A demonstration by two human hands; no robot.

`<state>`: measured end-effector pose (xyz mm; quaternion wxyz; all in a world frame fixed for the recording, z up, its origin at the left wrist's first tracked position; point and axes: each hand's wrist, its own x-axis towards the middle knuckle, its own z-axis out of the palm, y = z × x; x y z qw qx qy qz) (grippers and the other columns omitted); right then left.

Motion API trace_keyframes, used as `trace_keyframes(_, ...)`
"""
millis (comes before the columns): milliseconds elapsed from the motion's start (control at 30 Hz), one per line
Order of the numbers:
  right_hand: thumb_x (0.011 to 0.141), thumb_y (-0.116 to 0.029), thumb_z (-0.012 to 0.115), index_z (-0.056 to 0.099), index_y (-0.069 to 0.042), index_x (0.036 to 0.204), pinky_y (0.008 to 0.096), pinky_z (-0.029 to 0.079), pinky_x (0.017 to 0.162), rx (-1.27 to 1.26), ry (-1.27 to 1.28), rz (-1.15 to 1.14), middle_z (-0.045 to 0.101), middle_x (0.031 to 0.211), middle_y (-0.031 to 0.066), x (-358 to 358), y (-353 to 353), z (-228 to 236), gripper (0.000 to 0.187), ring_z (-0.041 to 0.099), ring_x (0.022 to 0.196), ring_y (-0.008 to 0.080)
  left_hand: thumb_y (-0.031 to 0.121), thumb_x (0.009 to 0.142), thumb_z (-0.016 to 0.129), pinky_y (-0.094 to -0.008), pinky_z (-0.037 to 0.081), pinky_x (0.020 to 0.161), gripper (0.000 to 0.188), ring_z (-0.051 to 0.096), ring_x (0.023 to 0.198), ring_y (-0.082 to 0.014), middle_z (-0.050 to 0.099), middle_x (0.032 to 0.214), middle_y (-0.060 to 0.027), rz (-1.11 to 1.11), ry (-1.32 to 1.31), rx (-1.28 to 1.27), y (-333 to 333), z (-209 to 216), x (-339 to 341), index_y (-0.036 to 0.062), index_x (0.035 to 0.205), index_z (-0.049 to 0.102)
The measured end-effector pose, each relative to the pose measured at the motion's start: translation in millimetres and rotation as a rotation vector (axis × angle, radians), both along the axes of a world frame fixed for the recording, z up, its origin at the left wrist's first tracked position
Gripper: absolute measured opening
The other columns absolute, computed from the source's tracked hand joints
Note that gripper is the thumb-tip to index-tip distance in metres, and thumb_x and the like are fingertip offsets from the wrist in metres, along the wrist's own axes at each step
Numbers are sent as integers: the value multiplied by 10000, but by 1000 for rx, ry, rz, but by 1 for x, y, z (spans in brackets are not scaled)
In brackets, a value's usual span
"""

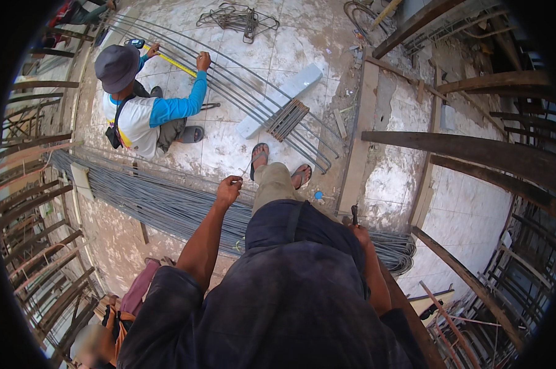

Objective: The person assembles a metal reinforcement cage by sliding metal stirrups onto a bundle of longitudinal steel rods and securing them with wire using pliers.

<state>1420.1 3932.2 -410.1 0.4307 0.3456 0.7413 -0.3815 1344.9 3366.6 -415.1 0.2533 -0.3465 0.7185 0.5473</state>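
Note:
My left hand (229,192) is raised in front of me, fingers pinched on a thin tie wire (248,167). Low at my right side, my right hand (360,235) grips a dark metal tool (354,213) that looks like pincers. Ahead of my feet, a stack of steel stirrups (288,120) hangs around several long rebars (238,92), which rest across a pale block (305,80). A co-worker in a grey hat (117,66) squats at the left, stretching a yellow tape measure (178,66) along the bars, one hand on them.
A long bundle of rebar (149,200) crosses the floor by my legs, its bent ends (393,253) at my right. A wire-like steel heap (244,21) lies at the far side. Wooden beams (462,150) stand at the right. Another person (112,323) is at lower left.

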Motion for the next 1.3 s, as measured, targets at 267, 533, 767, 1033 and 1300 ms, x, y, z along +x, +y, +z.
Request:
trace_keyframes(267, 912, -380, 695, 680, 75, 1132, 403, 508, 762, -18, 6, -50, 705, 865, 156, -2, -2, -1, 506, 657, 810, 236, 196, 955, 679, -294, 514, 615, 255, 601, 652, -119, 685, 818, -45, 20, 16, -60, -4, -7, -4, 33, 1147, 721)
trace_keyframes(533, 961, -325, 689, 711, 43, 953, 359, 468, 628, -57, 68, -13, 667, 777, 48, -5, -14, 9, 368, 582, 697, 135, 191, 947, 690, -299, 506, 620, 268, 610, 665, -126, 682, 831, -54, 18, 43, 4, 3, -1, -7, 34, 1164, 706)
trace_keyframes(767, 933, -327, 707, 699, 32, 877, 352, 456, 605, -171, 78, -98, 639, 711, 26, -4, -8, -3, 364, 555, 641, 132, 226, 939, 699, -313, 536, 664, 247, 641, 683, -151, 698, 826, -60, 42, 65, -13, 5, 5, -6, 57, 1117, 723)
trace_keyframes(1033, 915, -317, 689, 709, 52, 883, 343, 490, 642, -153, 134, 48, 678, 765, 53, -11, -21, 8, 371, 606, 702, 138, 304, 905, 684, -386, 561, 858, 353, 740, 904, -285, 772, 969, -155, -60, 71, -172, -10, -7, 9, 50, 1145, 734)
trace_keyframes(1300, 890, -463, 689, 739, 91, 967, 397, 538, 743, -52, 204, 113, 748, 859, 172, 8, 18, -35, 562, 729, 865, 244, 316, 887, 693, -394, 557, 882, 382, 739, 953, -313, 773, 999, -180, -118, 109, -147, 8, 1, -17, 50, 1157, 739)
